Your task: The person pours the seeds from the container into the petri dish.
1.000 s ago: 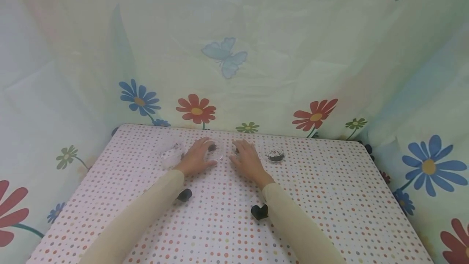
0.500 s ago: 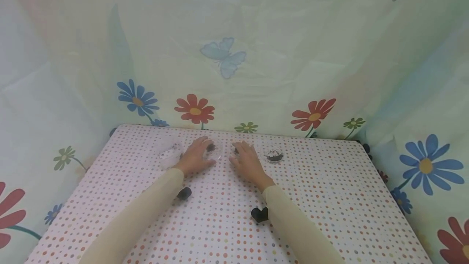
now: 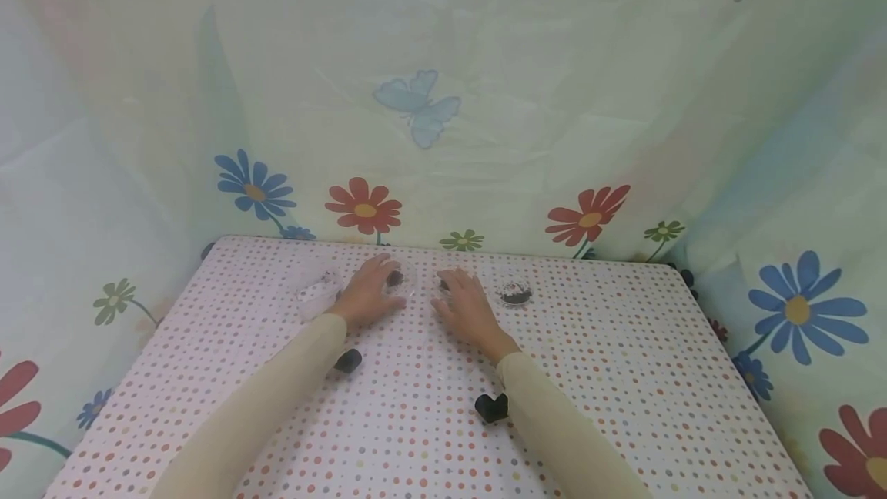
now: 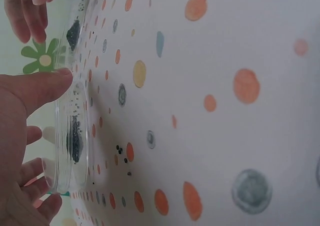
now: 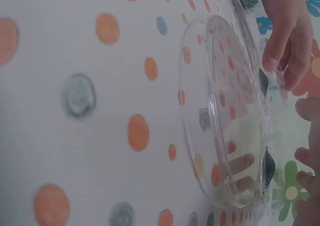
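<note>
Left hand (image 3: 366, 297) curls round a petri dish (image 4: 61, 146); right of it, spread right hand (image 3: 468, 306), then granule dish (image 3: 503, 291); beyond it, desk edge (image 3: 416, 251).

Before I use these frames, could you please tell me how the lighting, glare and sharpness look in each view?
Head view: soft, slightly hazy light over the dotted cloth; left wrist view: a soft shadow on the cloth beside the left hand, with thin highlights along the clear dish; right wrist view: pale glints on the clear disc, and near dots look slightly blurred.
</note>
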Demonstrator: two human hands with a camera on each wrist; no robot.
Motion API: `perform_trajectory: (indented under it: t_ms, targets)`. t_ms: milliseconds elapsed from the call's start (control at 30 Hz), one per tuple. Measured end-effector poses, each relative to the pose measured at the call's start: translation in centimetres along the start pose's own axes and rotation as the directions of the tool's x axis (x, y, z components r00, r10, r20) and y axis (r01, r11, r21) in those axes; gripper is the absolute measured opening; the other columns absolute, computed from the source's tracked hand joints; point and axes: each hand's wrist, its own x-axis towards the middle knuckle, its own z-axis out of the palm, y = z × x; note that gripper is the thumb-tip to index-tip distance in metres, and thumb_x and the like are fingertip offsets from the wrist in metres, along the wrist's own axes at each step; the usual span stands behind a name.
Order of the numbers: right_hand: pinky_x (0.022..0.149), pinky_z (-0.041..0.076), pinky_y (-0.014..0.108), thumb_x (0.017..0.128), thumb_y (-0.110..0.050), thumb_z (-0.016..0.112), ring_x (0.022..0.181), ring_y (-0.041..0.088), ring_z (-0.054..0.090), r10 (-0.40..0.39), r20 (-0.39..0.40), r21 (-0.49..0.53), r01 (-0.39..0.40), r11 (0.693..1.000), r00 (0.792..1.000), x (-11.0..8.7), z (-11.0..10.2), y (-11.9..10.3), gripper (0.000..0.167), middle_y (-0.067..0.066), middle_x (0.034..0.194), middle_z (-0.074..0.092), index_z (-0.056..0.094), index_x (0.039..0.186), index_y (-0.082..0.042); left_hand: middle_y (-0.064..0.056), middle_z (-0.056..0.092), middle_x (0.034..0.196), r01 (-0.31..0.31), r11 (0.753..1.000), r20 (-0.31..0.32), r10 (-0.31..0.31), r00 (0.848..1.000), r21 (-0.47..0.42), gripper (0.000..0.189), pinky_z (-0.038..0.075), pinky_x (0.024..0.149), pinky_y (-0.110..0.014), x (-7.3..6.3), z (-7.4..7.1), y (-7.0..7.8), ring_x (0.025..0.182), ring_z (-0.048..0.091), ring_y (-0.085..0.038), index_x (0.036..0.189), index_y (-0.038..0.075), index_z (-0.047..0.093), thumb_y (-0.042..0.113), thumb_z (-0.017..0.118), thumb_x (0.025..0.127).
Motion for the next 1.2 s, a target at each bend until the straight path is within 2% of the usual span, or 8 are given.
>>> perform_trajectory:
  t_ms: [333, 733, 900, 1200]
  targets:
    - [0.122, 0.016, 0.051, 0.097, -0.034, 0.055, 0.145, 0.031, 0.031, -0.005, 0.001, 0.002, 0.005, 1.0, 1.0, -0.7, -0.2, 0.0, 0.053, 0.012, 0.151, 0.041, 0.042, 0.144, -0.012, -0.004, 0.021, 0.162, -0.02, 1.0, -0.008, 0.02, 1.0, 0.011, 0.071, 0.02, 0.12, -0.054, 0.4, 0.0, 0.1, 0.151, 0.015, -0.028, 0.147, 0.02, 0.039, 0.042, 0.07, 0.086]
    - [0.122, 0.016, 0.051, 0.096, -0.033, 0.056, 0.145, 0.03, 0.03, -0.018, 0.004, 0.02, 0.018, 1.0, 1.0, -1.3, -0.7, 0.2, 0.053, 0.011, 0.15, 0.043, 0.043, 0.143, -0.012, -0.008, 0.022, 0.161, -0.04, 0.998, -0.008, 0.04, 0.999, 0.058, 0.073, 0.021, 0.12, -0.055, 1.7, 0.5, -0.8, 0.15, 0.017, -0.031, 0.146, 0.02, 0.04, 0.045, 0.07, 0.085]
    - [0.121, 0.019, 0.053, 0.096, -0.032, 0.058, 0.145, 0.032, 0.031, -0.038, -0.006, 0.0, 0.038, 0.999, 0.999, -1.4, -0.8, 0.4, 0.052, 0.012, 0.149, 0.044, 0.044, 0.142, -0.013, -0.011, 0.024, 0.16, -0.065, 0.996, -0.005, 0.066, 0.998, 0.056, 0.073, 0.018, 0.12, -0.057, 1.7, 0.1, -0.6, 0.149, 0.017, -0.035, 0.145, 0.019, 0.041, 0.043, 0.071, 0.084]
    - [0.121, 0.018, 0.054, 0.096, -0.031, 0.057, 0.144, 0.033, 0.032, -0.027, -0.008, 0.006, 0.027, 1.0, 1.0, -1.8, -0.7, 0.7, 0.052, 0.012, 0.149, 0.045, 0.044, 0.142, -0.012, -0.01, 0.023, 0.16, -0.047, 0.998, 0.01, 0.047, 0.999, 0.044, 0.07, 0.021, 0.118, -0.059, 1.5, -0.3, -0.1, 0.149, 0.017, -0.037, 0.145, 0.02, 0.042, 0.041, 0.071, 0.085]
